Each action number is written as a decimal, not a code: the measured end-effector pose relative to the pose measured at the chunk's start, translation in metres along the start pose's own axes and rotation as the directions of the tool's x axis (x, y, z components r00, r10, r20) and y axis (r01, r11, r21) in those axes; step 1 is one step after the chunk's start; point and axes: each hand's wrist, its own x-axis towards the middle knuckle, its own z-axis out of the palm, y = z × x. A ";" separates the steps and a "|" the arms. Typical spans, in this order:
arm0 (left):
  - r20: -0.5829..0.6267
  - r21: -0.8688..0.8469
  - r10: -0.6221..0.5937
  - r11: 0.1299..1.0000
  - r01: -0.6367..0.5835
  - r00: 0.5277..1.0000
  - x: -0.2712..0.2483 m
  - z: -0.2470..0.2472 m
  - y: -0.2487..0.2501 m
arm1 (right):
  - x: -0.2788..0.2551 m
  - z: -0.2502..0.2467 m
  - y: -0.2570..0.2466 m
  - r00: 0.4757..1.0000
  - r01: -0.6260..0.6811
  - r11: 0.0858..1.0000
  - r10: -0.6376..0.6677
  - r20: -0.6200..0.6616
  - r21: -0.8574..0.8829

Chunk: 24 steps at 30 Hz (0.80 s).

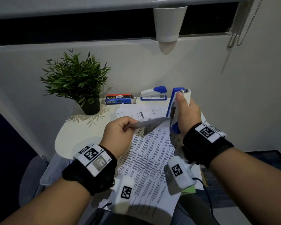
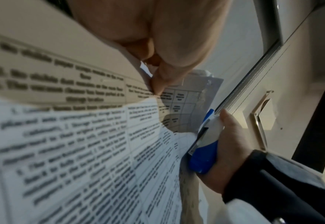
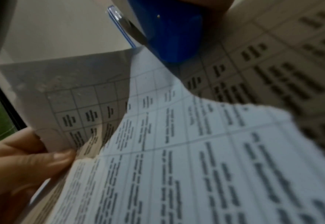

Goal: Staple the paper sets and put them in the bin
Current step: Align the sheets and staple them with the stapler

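Left hand (image 1: 118,135) pinching top edge of paper set (image 1: 152,163), right hand (image 1: 186,114) clenched round upright blue-white stapler (image 1: 175,109) at the set's far corner, only head view shows second stapler (image 1: 153,93) beyond the hands, wrist views show print close-up.

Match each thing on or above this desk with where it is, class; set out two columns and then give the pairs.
Things:
1. stapler
2. spare stapler
3. staple box
4. paper set

Places:
A. pinched at a corner by the left hand
B. beside the plant
C. gripped in the right hand
D. resting at the desk's back edge, beside the staple box

Pairs: 1-C, 2-D, 3-B, 4-A
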 end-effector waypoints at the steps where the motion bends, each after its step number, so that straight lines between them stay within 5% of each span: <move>1: -0.003 -0.021 0.009 1.000 -0.009 1.000 0.000 0.001 0.001 | 0.002 0.000 -0.003 1.000 0.008 1.000 -0.009 -0.026 -0.019; 8: 0.010 -0.076 -0.004 0.997 0.005 1.000 -0.004 0.006 0.003 | 0.012 -0.007 -0.017 1.000 0.028 0.999 -0.028 0.013 -0.044; 14: 0.230 0.179 0.016 0.982 -0.058 0.973 -0.001 0.007 0.028 | 0.004 -0.001 -0.018 0.991 0.063 0.955 -0.026 0.132 -0.289; 16: 0.290 0.195 -0.034 0.981 -0.024 0.956 0.005 0.007 0.036 | -0.001 0.003 -0.020 0.989 0.092 0.969 -0.062 0.135 -0.229; 20: 0.238 0.146 -0.119 0.986 0.086 0.964 0.017 -0.005 0.036 | 0.002 -0.008 -0.033 0.993 -0.002 0.977 0.027 -0.115 0.213; 24: 0.125 0.078 -0.160 0.985 0.151 0.979 0.028 -0.017 0.030 | 0.014 -0.024 -0.039 0.961 0.119 0.981 -0.075 -0.265 0.155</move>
